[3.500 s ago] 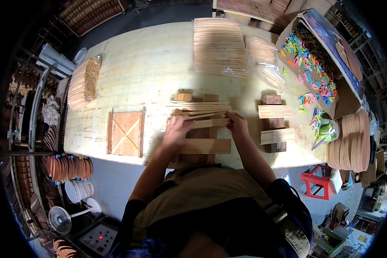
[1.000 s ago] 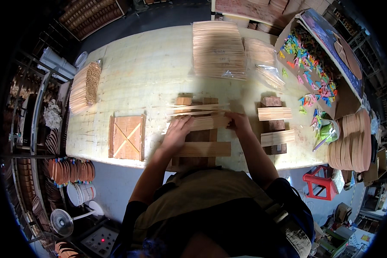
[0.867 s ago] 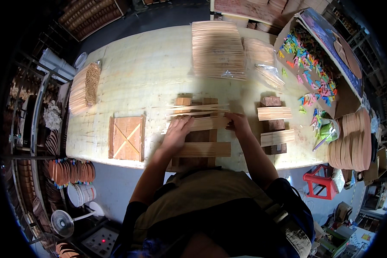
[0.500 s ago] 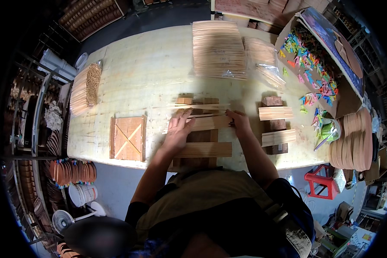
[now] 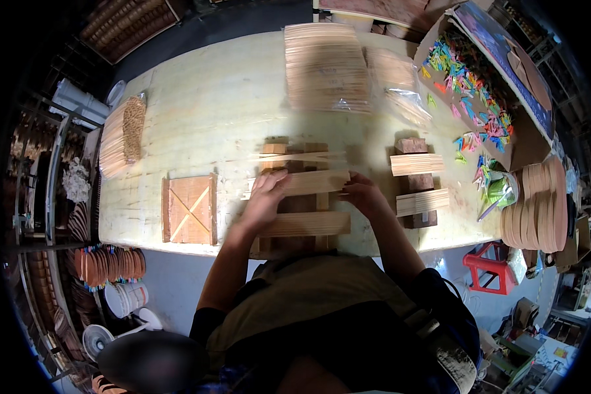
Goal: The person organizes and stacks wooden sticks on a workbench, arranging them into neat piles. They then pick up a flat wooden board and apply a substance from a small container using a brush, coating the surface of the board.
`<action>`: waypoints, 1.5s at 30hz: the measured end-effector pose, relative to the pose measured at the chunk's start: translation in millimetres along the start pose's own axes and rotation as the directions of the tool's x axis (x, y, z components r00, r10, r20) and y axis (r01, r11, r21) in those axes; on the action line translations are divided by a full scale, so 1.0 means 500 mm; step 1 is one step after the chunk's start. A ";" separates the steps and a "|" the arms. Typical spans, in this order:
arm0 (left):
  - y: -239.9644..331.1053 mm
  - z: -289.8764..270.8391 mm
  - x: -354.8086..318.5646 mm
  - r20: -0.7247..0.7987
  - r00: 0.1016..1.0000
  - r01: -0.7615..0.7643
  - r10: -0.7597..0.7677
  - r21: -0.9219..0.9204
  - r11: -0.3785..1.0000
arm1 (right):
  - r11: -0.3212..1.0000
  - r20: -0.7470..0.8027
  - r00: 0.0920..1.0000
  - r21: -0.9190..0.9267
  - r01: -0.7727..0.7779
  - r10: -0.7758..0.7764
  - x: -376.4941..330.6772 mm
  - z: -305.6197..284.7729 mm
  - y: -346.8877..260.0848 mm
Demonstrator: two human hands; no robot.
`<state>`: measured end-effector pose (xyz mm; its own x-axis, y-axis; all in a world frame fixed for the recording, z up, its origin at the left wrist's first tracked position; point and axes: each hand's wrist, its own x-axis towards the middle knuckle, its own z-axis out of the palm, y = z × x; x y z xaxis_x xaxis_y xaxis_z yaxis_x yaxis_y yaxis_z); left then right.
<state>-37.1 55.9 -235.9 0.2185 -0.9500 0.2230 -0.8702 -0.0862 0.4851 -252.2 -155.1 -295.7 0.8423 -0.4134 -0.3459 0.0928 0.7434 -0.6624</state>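
A flat row of thin wooden sticks (image 5: 316,182) lies crosswise on a wooden block frame (image 5: 297,204) in front of me, between my two hands. My left hand (image 5: 265,196) is closed over the row's left end, fingers bent on top. At its right end, my right hand (image 5: 363,193) has its fingertips pinched against the stick ends. Just beyond, a few loose sticks (image 5: 301,157) cross at a shallow angle over the far end of the frame. Nearer to my body, a second row of sticks (image 5: 308,224) rests on the same frame.
A similar block stand (image 5: 419,182) with two stick rows is to the right. On the left lies a wooden board with crossed sticks (image 5: 189,209). Bagged sticks (image 5: 326,69) lie at the back, a box of coloured clips (image 5: 469,92) at the far right, stacked curved wooden pieces (image 5: 537,207) nearer.
The row between my hands looks flatter and more even; stray sticks stood out along it before. My hands stay at its ends. The whole view has shifted slightly.
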 end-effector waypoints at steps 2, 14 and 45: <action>-0.008 0.006 -0.006 -0.005 1.000 -0.011 0.012 0.028 1.000 | 0.999 0.004 0.999 -0.036 0.032 -0.032 -0.009 0.027 0.003; -0.010 0.013 -0.003 -0.020 0.999 -0.031 0.032 0.056 0.998 | 0.996 -0.078 0.995 -0.063 0.061 -0.066 -0.007 0.026 0.011; -0.006 0.011 -0.002 -0.017 1.000 -0.011 0.012 0.017 1.000 | 0.584 -0.187 0.798 -0.776 0.238 -0.573 0.065 0.039 -0.015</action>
<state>-37.0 55.4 -242.2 0.2160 -0.9457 0.2430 -0.8799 -0.0806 0.4683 -215.4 -163.9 -288.9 0.5196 -0.8542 -0.0203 -0.1570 -0.0720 -0.9850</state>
